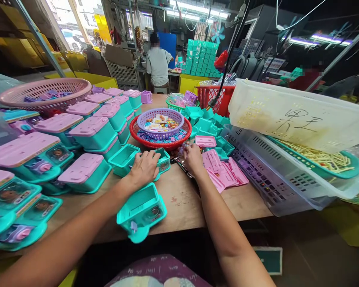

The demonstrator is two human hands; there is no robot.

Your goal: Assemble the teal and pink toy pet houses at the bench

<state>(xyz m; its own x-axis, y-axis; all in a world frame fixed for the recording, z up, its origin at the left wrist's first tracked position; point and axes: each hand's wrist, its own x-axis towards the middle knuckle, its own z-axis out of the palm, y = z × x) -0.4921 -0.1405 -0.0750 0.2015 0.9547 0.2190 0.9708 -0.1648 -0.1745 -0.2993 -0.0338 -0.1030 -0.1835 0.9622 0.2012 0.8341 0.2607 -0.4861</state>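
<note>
My left hand (pixel 145 168) curls over a small teal plastic box (pixel 164 161), its fingers bent around the near side. To its left is another open-topped teal box (pixel 124 157). Closer to me, near the table edge, an open teal box (pixel 142 209) stands with a lilac latch piece on its front. My right hand (pixel 193 157) has its fingers bent together over small shiny and dark pieces (pixel 184 167) beside the red basket. What those fingertips grip is hidden. Pink lids (pixel 224 171) lie in a loose pile just right of that hand.
Stacked teal boxes with pink lids (pixel 91 131) fill the left side. A purple basket (pixel 160 121) of small colourful pieces sits within a red basket (pixel 134 133). Clear crates (pixel 257 171) and a white bin (pixel 299 115) crowd the right. A person (pixel 158 63) sits far back.
</note>
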